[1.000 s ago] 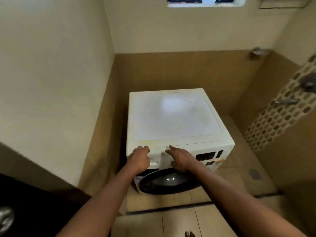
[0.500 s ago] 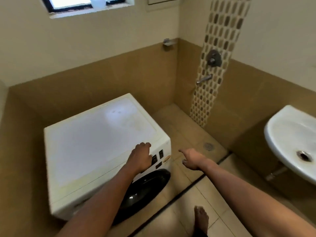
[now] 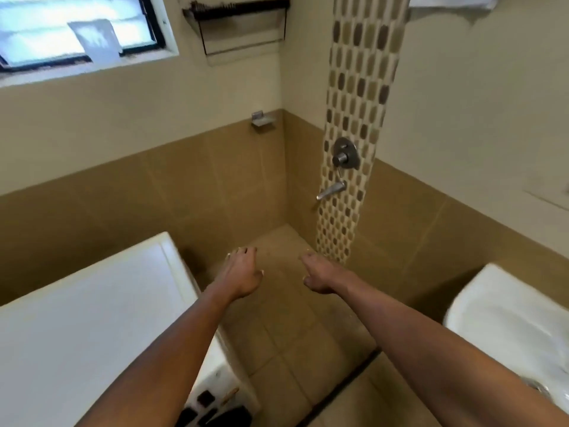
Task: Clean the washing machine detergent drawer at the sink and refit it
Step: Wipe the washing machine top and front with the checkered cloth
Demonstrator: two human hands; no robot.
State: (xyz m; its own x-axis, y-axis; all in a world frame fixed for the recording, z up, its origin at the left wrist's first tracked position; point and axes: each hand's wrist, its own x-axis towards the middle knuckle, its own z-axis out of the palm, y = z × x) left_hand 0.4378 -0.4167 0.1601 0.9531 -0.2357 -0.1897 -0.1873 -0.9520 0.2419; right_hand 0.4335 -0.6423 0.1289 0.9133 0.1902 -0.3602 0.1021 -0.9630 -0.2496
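Left hand (image 3: 243, 275) has come off the washing machine (image 3: 92, 318) and now hangs beside the right hand (image 3: 320, 276) over the floor (image 3: 286, 334), both with loose fingers and empty. The white machine sits at 8 o'clock, the sink (image 3: 508, 318) at 4. Can't tell where the drawer is.

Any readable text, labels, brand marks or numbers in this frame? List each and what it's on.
No text can be read in this frame.
Control panel of the washing machine: dark display patches and a small yellowish sticker, all too blurred to read.
White sheet at the window: no legible marks.
Sink and shower mixer: no markings visible.
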